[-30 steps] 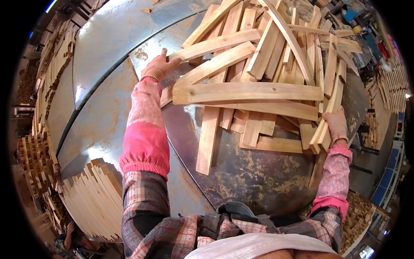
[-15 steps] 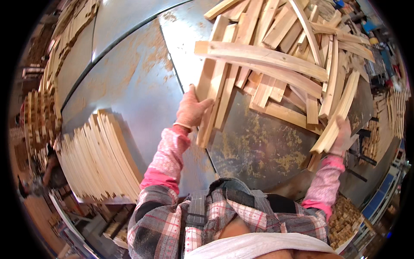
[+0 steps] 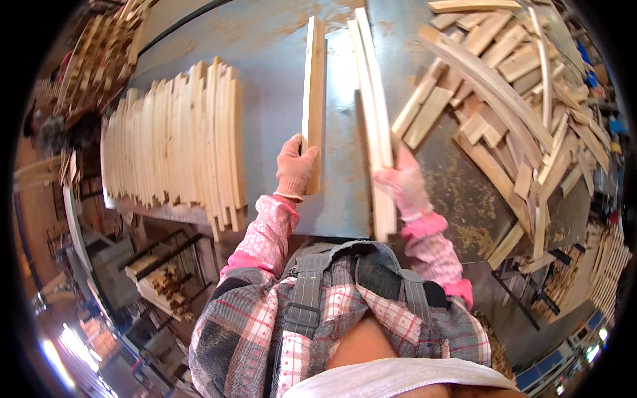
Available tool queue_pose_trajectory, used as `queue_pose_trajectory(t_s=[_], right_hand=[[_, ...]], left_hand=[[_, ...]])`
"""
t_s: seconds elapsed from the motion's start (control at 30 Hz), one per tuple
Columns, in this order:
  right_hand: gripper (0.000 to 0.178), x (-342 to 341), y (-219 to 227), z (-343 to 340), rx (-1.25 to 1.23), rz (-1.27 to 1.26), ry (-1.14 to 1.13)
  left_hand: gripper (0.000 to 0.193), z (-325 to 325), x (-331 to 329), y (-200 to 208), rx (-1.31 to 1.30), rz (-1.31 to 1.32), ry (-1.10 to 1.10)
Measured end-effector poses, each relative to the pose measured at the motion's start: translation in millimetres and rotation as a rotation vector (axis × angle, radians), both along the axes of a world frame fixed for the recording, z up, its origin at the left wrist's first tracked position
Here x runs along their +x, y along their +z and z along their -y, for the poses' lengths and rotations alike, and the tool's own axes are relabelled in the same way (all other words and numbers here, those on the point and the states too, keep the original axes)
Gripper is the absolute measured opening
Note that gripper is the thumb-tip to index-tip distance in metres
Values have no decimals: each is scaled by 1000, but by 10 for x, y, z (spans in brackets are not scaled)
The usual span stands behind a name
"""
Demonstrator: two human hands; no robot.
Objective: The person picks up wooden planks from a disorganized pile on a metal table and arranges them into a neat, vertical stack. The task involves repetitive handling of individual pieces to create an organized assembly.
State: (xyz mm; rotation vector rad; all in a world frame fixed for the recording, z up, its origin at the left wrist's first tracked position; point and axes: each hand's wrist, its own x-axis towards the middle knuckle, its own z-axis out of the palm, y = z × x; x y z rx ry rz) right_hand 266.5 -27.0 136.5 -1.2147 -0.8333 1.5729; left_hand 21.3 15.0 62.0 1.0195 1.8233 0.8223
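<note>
My left hand is closed around the lower part of a straight pale wooden strip, which points away from me over the metal table. To its right, my right hand grips a pair of slightly curved wooden strips lying side by side. A gap separates the two hands' strips, whose far ends point the same way. Left of my left hand, a row of wooden strips lies closely packed on the table. At the right, a loose pile of wooden pieces lies criss-crossed.
Stacked wood stands beyond the table at the far left. Below the table's near left edge is a dark metal rack holding wooden pieces. Black metal bars jut out at the lower right. Sawdust is scattered over the tabletop.
My view has turned left. My right hand has brought its strips from the pile's right side toward the middle. My left hand has drawn a strip away from the pile.
</note>
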Motion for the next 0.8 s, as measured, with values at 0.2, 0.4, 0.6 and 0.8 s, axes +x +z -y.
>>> queue_pose_trajectory(t_s=[0.2,0.4,0.6,0.8], right_hand=[[72,-1261,-952,-305,-116,478,341],[57,-1344,-789,-395,-85,1012,724],[75,-718,-587,-401,146,1320,396],[114,738,-247,-922,-537,1292,-172]], left_hand=[[48,624,-618,-46,13,-338,-393],[65,238,-735,7,-228,82,-262],[111,-266,9,-73,-204,-676,-271],[104,-398,-346,-252,-92,-778,-263]])
